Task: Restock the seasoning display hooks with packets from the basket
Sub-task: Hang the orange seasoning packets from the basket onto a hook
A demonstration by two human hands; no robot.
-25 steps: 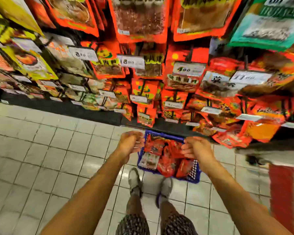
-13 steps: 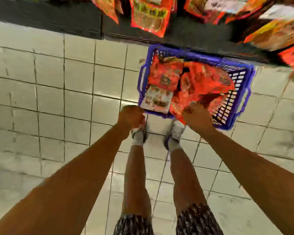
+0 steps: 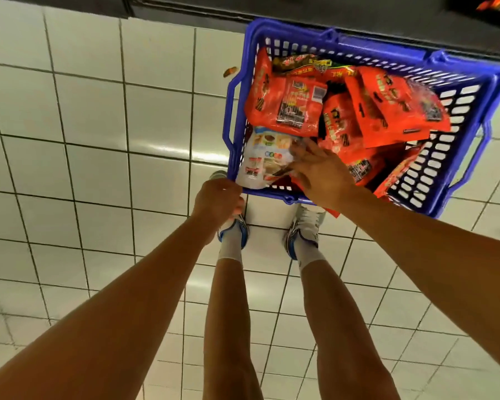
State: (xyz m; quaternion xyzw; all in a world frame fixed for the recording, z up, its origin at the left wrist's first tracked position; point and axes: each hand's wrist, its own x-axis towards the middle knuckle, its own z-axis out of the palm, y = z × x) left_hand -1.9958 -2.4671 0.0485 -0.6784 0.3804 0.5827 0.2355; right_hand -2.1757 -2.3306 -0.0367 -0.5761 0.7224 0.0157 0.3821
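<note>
Here, seen from above, a person stands on a pale tiled floor (image 3: pixel 93 168) and looks straight down past both bare arms and legs. A blue basket (image 3: pixel 459 157) with slotted walls sits on the floor in the upper right of the frame, its near edge just ahead of the person's white shoes (image 3: pixel 305 226). The basket is piled with seasoning packets: most are orange-red packets (image 3: pixel 286 105) lying flat and overlapping across the middle and right, and one white packet (image 3: pixel 260 160) lies in the near left corner. The right hand (image 3: pixel 318 174) reaches into the basket from the lower right, fingers spread fairly wide and loosely bent, fingertips touching the right edge of the white packet where it meets the red ones; no firm hold on any packet can be made out. The left hand (image 3: pixel 218 197) is at the basket's near left corner, fingers curled into a narrow fist just below the rim; whether it holds anything cannot be told. A dark shelf base (image 3: pixel 185 7) runs along the top of the frame behind the basket. A small orange scrap (image 3: pixel 231 72) lies on the floor left of the basket.
</note>
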